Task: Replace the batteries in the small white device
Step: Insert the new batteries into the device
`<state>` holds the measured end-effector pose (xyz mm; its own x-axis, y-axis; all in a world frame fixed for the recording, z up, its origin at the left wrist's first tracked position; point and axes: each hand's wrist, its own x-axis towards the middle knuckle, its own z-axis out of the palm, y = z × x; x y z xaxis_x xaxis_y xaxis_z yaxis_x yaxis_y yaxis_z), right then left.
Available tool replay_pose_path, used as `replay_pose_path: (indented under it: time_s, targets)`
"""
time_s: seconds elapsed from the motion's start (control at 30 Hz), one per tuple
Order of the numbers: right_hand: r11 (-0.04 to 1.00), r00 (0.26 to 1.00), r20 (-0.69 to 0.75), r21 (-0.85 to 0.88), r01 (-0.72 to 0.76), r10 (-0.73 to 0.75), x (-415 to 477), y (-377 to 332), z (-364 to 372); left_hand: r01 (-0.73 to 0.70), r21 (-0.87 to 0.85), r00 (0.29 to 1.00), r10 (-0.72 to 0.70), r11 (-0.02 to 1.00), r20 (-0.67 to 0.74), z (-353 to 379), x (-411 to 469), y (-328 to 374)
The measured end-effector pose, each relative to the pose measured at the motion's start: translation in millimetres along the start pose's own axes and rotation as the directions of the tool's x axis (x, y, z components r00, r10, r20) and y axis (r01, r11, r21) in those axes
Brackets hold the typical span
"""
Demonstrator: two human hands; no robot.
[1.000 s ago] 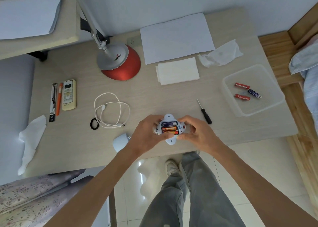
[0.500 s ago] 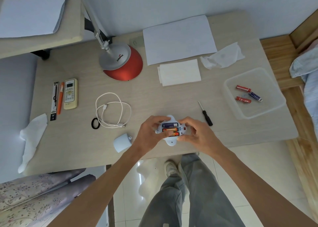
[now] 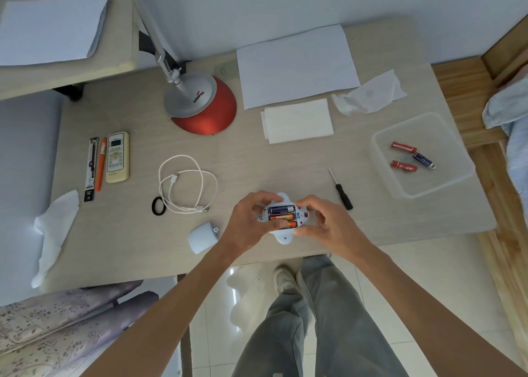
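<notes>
The small white device [image 3: 285, 236] lies near the desk's front edge with its battery bay open. Three batteries [image 3: 281, 215] sit in the bay: a purple one at the back and two orange ones in front. My left hand [image 3: 248, 222] grips the device's left side, its thumb pressing on the front orange battery. My right hand [image 3: 325, 225] holds the device's right side. A clear plastic tray [image 3: 445, 188] at the right holds two red batteries [image 3: 403, 147] and a blue one [image 3: 424, 160].
A small black screwdriver [image 3: 341, 189] lies right of my hands. A white rounded cover [image 3: 201, 238] sits left of them, beside a coiled white cable [image 3: 185, 185] and black ring [image 3: 158, 206]. Red lamp base [image 3: 205, 111], papers, tissues and a remote [image 3: 117, 157] lie farther back.
Both hands have stayed on the device. My left thumb has shifted onto the front orange battery. The camera view has drifted slightly.
</notes>
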<state>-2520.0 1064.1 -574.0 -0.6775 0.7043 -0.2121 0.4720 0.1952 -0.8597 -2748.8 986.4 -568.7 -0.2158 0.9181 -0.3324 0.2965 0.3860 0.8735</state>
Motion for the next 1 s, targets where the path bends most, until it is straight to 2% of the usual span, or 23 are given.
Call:
replay_pose_path:
  time_s: [0.13,0.4,0.6,0.83,1.0]
  targets:
    - [1.000,1.000,-0.010,0.008,-0.009,0.009,1,-1,0,0.008,-0.063,1.000,-0.009,0.998,-0.007,-1,-3,-2]
    - [0.999,1.000,-0.017,-0.025,-0.022,0.021,0,1,1,0.025,-0.171,0.994,-0.006,0.985,0.110,-1,-10,-12]
    - [0.998,0.999,0.002,-0.033,-0.047,0.047,0,4,1,0.052,-0.219,0.990,-0.022,0.974,0.136,0,-10,-15]
    - [0.935,0.993,-0.002,-0.337,0.111,-0.119,3,-23,-18,0.044,-0.220,0.992,-0.016,0.974,0.129,1,-8,-14]
    - [0.919,0.980,0.114,-0.343,0.192,-0.162,23,-49,-11,0.042,-0.230,0.994,-0.017,0.972,0.110,2,-8,-13]
